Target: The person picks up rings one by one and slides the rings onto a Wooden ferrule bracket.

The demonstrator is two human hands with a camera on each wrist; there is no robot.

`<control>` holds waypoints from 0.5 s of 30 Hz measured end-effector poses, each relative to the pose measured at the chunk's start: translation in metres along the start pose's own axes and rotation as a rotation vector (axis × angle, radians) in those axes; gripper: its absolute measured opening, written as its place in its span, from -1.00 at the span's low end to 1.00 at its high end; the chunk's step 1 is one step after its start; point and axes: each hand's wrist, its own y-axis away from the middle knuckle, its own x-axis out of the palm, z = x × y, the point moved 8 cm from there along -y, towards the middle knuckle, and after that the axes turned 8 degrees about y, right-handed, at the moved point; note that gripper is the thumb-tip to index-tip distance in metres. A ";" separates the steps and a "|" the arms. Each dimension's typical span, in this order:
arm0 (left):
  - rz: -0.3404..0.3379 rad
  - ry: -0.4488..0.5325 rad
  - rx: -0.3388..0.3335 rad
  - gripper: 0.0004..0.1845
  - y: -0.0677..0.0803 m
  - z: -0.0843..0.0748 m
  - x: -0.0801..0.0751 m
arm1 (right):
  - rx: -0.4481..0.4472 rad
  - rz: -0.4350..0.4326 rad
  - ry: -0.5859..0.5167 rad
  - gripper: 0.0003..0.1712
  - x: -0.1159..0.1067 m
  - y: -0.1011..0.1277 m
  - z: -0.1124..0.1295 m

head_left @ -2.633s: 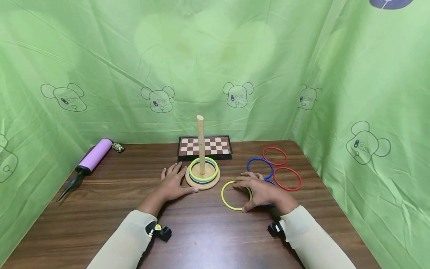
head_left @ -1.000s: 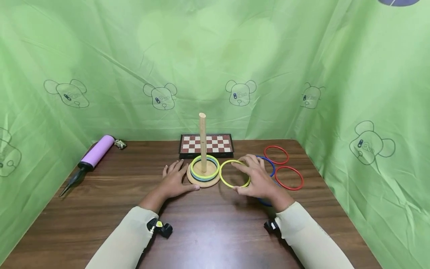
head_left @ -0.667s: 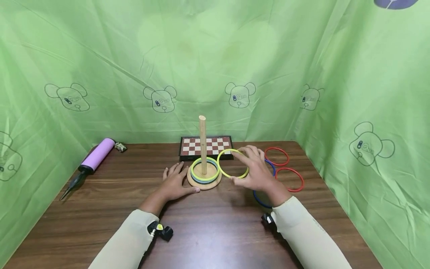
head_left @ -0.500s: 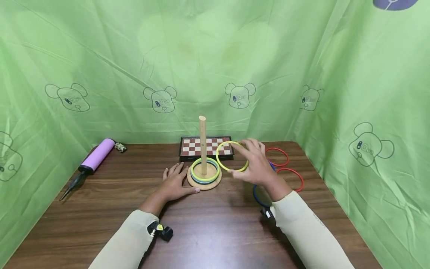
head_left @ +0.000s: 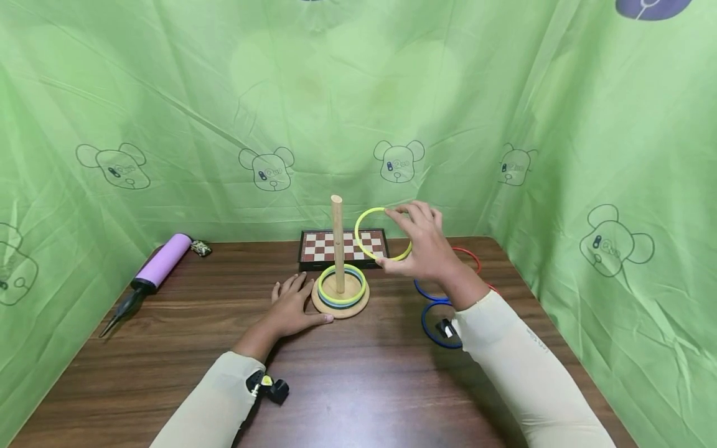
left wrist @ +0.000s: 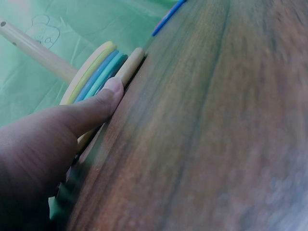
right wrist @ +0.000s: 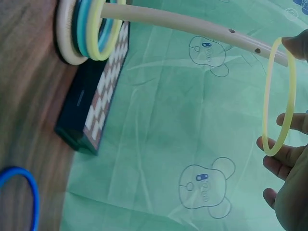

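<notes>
A wooden peg (head_left: 338, 242) stands upright on a round wooden base (head_left: 343, 313). Around its foot lies a stack of rings, a yellow ring (left wrist: 89, 71) on top with blue and teal ones below. My left hand (head_left: 292, 311) rests on the table left of the base, fingers spread, thumb (left wrist: 113, 91) against the base's edge. My right hand (head_left: 424, 246) pinches another yellow ring (head_left: 356, 233) between thumb and fingers, in the air to the right of the peg. In the right wrist view this ring (right wrist: 265, 115) overlaps the peg's upper end.
Two blue rings (head_left: 424, 323) and red rings (head_left: 476, 257) lie on the right, partly hidden by my right arm. Behind the peg sits a checkered board (head_left: 316, 246). A purple hand pump (head_left: 165, 258) and a small patterned object (head_left: 201, 248) lie at the far left. Green cloth hangs behind.
My right hand has picked the yellow ring off the table and raised it up and away, towards the peg's height. The left hand has stayed by the base.
</notes>
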 end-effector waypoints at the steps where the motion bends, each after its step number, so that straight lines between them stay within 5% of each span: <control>1: -0.001 -0.003 -0.002 0.27 0.000 0.000 0.000 | -0.001 -0.006 -0.003 0.10 -0.002 -0.003 0.000; 15: 0.001 -0.015 -0.009 0.24 0.001 0.000 0.000 | 0.073 -0.144 -0.172 0.07 -0.012 -0.032 0.005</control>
